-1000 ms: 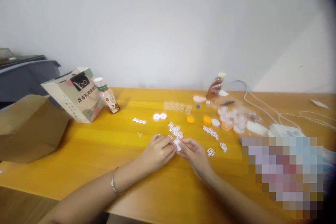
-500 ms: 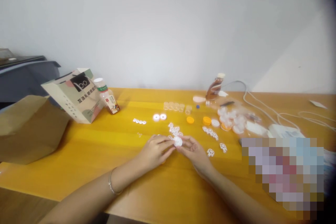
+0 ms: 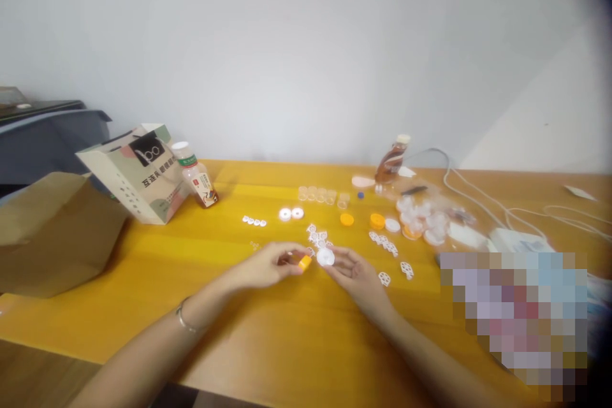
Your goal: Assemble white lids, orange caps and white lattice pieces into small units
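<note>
Near the middle of the table, my left hand (image 3: 275, 264) pinches a small orange plastic piece (image 3: 305, 262) between thumb and fingers. Just to its right, my right hand (image 3: 356, 274) grips a round white plastic disc (image 3: 326, 257) by its edge; the disc has a raised centre. The orange piece and the disc are a small gap apart. Right behind the disc lies a cluster of white cut-out plastic parts (image 3: 313, 236). More white cut-out pieces (image 3: 382, 242) lie in a row to the right of my right hand.
Clear cups (image 3: 321, 194) stand in a row, with white rings (image 3: 285, 214) and orange caps (image 3: 377, 221) nearer. Behind are a bottle (image 3: 393, 158) and a bagged heap of round parts (image 3: 423, 217). Leftward stand another bottle (image 3: 203, 188), a paper bag (image 3: 143, 178) and a brown bag (image 3: 52, 236).
My left hand has moved left, away from the disc, and an orange piece now shows in its fingers. My right hand still holds the white disc in nearly the same place.
</note>
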`<state>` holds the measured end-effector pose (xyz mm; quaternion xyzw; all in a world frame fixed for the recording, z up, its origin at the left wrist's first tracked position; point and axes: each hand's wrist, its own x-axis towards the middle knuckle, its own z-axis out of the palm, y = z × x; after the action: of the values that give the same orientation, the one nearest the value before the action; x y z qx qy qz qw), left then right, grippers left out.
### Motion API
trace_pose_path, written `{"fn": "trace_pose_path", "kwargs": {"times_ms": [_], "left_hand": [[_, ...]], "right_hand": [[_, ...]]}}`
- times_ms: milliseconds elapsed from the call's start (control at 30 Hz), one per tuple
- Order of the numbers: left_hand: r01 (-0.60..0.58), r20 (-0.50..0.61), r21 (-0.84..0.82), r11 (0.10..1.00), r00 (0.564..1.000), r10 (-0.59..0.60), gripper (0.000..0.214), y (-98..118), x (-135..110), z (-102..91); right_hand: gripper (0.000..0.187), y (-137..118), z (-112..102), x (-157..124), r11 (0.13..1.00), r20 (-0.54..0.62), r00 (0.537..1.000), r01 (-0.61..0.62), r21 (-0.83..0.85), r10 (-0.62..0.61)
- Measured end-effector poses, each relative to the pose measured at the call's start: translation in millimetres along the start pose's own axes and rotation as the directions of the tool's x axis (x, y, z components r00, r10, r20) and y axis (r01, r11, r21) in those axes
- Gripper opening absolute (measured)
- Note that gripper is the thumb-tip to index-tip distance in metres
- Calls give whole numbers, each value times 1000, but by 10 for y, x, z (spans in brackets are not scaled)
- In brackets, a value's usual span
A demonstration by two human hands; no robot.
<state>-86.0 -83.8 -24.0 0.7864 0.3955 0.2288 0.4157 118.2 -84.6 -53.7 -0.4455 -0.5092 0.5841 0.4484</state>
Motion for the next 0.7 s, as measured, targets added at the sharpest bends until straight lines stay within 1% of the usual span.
{"fn": "trace_pose_path", "kwargs": {"times_ms": [33, 100, 200, 500, 600, 700], "left_hand": [[35, -7, -98, 995, 999, -36, 30, -1, 25, -20], [85, -4, -222, 971, 996, -88, 30, 4, 53, -45], [100, -16, -280, 955, 994, -108, 30, 21, 64, -39], [4, -147, -198, 980, 989, -34, 27, 47, 93, 130], [-39, -192, -134, 990, 981, 13, 26, 94, 88, 199], [-78, -230, -36, 996, 971, 67, 26, 132, 72, 249]], "right_hand": [[37, -5, 5, -9, 1000, 3, 1000, 8, -8, -8], [36, -13, 16, -29, 999, 8, 1000, 25, -26, -25], [35, -24, 35, -58, 998, 17, 999, 50, -49, -49], [31, -17, 57, -84, 990, 50, 994, 106, -88, -102], [31, 15, 60, -84, 989, 81, 991, 118, -88, -111], [30, 37, 63, -91, 989, 103, 988, 123, -78, -115]]}}
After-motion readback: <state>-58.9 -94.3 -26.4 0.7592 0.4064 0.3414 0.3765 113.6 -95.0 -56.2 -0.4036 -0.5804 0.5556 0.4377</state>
